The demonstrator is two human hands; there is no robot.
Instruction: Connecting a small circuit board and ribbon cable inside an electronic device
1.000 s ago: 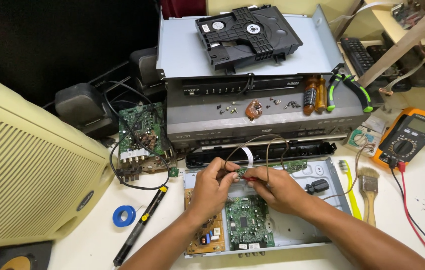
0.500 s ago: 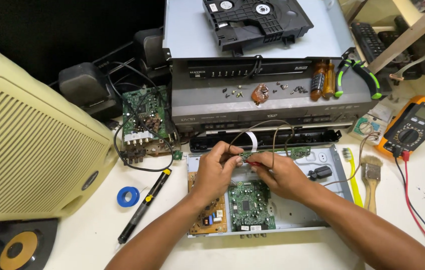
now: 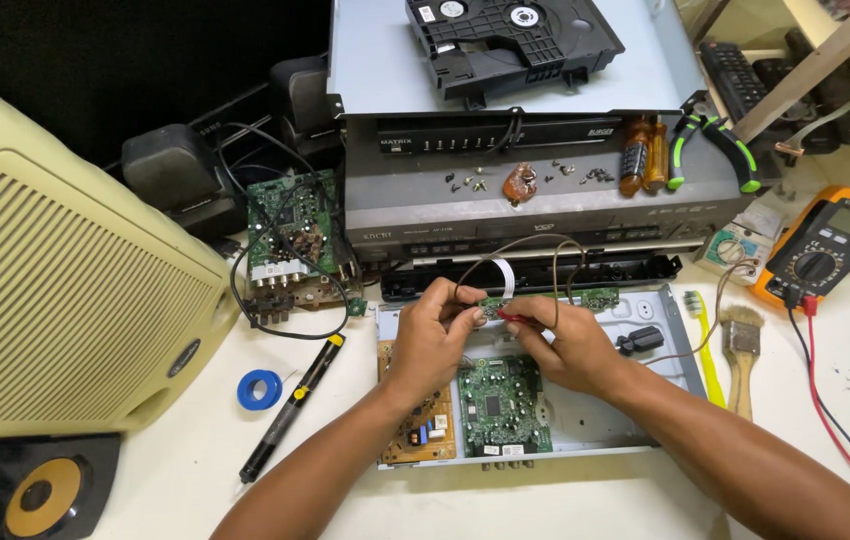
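Both hands meet over the open chassis (image 3: pixel 665 400) at centre. Speaker (image 3: pixel 65 310) at nine o'clock, stacked players (image 3: pixel 545 200) at twelve, multimeter (image 3: pixel 825 255) at two, brush (image 3: pixel 742 345) at three.

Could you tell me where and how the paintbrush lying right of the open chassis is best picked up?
Grip the paintbrush by its wooden handle, coming from above with fingers across its width: it lies flat, bristles pointing away, beside the yellow toothbrush, so its right side is freer.
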